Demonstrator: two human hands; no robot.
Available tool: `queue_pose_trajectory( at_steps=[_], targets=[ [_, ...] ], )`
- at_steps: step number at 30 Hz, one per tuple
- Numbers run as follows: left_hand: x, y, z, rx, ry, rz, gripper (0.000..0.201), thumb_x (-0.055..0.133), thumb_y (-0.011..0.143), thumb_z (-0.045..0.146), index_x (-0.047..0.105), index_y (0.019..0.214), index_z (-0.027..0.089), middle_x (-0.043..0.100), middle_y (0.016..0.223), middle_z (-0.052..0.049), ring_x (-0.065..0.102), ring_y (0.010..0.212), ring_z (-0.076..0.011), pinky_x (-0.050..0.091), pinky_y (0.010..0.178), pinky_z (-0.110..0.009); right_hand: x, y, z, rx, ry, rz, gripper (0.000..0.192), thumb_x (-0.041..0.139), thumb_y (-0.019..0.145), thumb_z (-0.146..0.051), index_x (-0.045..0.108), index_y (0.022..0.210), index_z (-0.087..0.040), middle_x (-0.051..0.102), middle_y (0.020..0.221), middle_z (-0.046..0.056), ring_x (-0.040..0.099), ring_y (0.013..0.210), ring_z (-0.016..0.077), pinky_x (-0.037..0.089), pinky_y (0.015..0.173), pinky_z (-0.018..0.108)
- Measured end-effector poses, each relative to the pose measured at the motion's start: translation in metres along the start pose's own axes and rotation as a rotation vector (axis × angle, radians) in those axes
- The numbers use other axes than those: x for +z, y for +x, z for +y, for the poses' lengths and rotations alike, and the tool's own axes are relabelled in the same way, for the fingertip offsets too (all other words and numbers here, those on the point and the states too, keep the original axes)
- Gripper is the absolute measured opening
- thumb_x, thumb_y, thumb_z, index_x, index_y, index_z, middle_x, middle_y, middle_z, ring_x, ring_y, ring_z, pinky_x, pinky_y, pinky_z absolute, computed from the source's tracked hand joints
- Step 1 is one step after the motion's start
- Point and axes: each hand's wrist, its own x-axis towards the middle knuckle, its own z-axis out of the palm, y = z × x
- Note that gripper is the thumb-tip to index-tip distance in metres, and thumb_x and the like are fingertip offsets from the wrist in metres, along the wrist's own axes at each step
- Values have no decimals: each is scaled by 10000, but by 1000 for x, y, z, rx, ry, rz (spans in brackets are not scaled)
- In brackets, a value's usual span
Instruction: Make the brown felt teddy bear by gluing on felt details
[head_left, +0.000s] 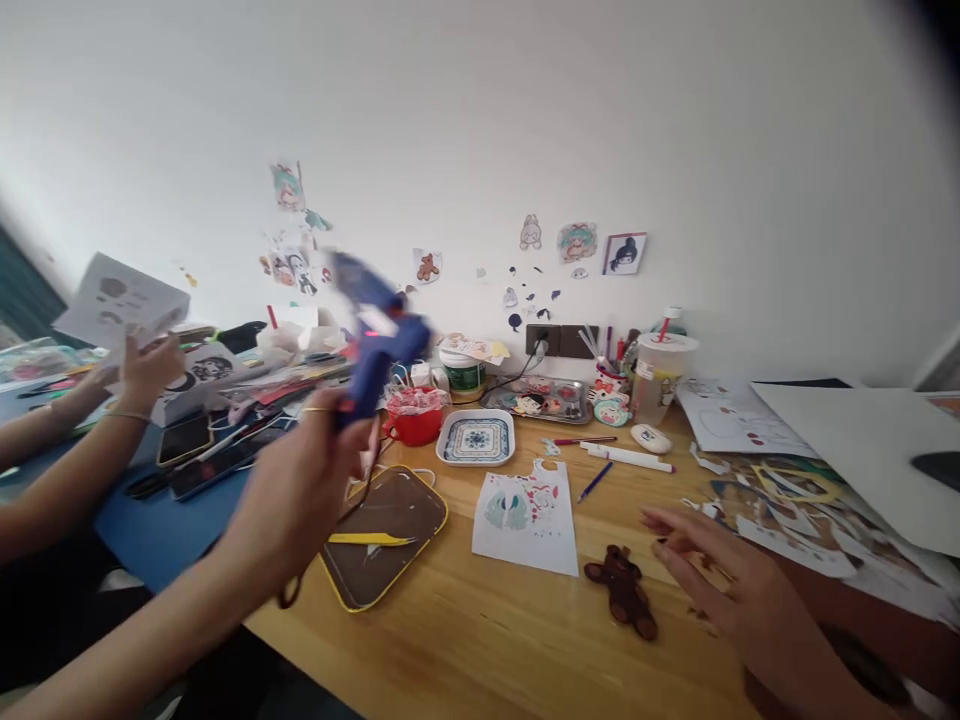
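Raised at the left, my left hand [304, 480] is wrapped round a blue hot glue gun [367, 370]. The gun is blurred by motion, and its cord hangs below my wrist. At the right, my right hand [739, 580] hovers just above the table, thumb and fingertips close together with a tiny dark bit between them that is too small to name. Beside those fingertips lies a brown paper teddy bear cutout [622, 592], apart from the hand. Yellow tweezers [371, 539] rest on a dark, yellow-rimmed mat [390, 575] under the glue gun.
A printed sheet [525, 545], a blue pen [595, 482] and a white marker [630, 458] lie mid-table. Behind are a patterned tray [476, 455], a red mug [416, 425] and a plastic cup [660, 380]. Paper scraps [795, 515] fill the right. Another person's hands [150, 370] hold paper at left.
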Motion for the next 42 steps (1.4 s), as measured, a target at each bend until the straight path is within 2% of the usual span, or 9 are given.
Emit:
queue_pose_trajectory(
  at_steps=[4,8,11,15,18,21,25,36,42],
  targets=[
    [49,-27,89,350,-79,-209,256,352,836,402,430,991,215,592,570,14,566,484,-195,351,430,-259,-6,20,-53,155,655,-128,438,469,826,-425,430,1228,-256,526,1178,84,505,1056,222,475,832,363],
    [97,-41,130,668,-217,-263,361,384,845,411,349,1139,205,654,837,-58,628,672,-232,434,519,-305,0,36,-70,202,1093,-31,358,460,821,-464,538,1107,-264,549,1152,63,484,1075,238,408,903,406],
    [120,-38,131,718,-386,-225,401,448,831,355,312,1177,205,626,936,-76,614,741,-196,473,599,-307,3,43,-61,290,1156,191,254,472,835,-386,609,981,-230,624,979,61,551,966,226,425,869,412],
    [140,-34,109,852,-489,69,307,460,830,210,372,1121,166,566,1042,-124,532,928,-195,440,781,-361,-5,52,-41,223,1083,429,190,510,819,-339,601,949,-235,626,872,22,552,932,200,422,860,386],
    [155,-36,90,960,-440,-132,132,420,841,154,506,931,199,618,845,-36,544,786,-153,447,690,-284,-16,61,-28,190,1001,570,148,558,787,-291,580,928,-254,594,814,-15,533,931,173,404,871,354],
    [173,-37,80,967,-382,-331,155,420,845,153,568,850,201,635,796,-12,567,719,-126,450,631,-225,-25,68,-15,198,923,573,186,591,751,-267,573,935,-256,549,737,-30,545,827,158,441,785,332],
    [190,-33,86,912,-341,-419,146,461,830,169,606,825,185,655,801,-15,583,747,-129,455,662,-213,-30,70,4,208,772,562,144,618,718,-294,590,847,-238,554,772,-9,548,757,163,465,683,314],
    [198,-15,114,1121,-152,-556,188,461,824,195,609,708,186,634,712,-25,518,722,-171,379,587,-251,-29,60,39,206,453,556,135,625,719,-328,598,828,-253,576,883,-4,554,820,176,449,782,349],
    [197,-11,121,1233,-71,-568,145,507,795,167,580,670,170,623,667,-35,507,715,-186,321,522,-258,-31,54,35,233,418,512,143,626,728,-325,595,841,-243,590,765,-12,569,702,156,483,662,297]
  ],
)
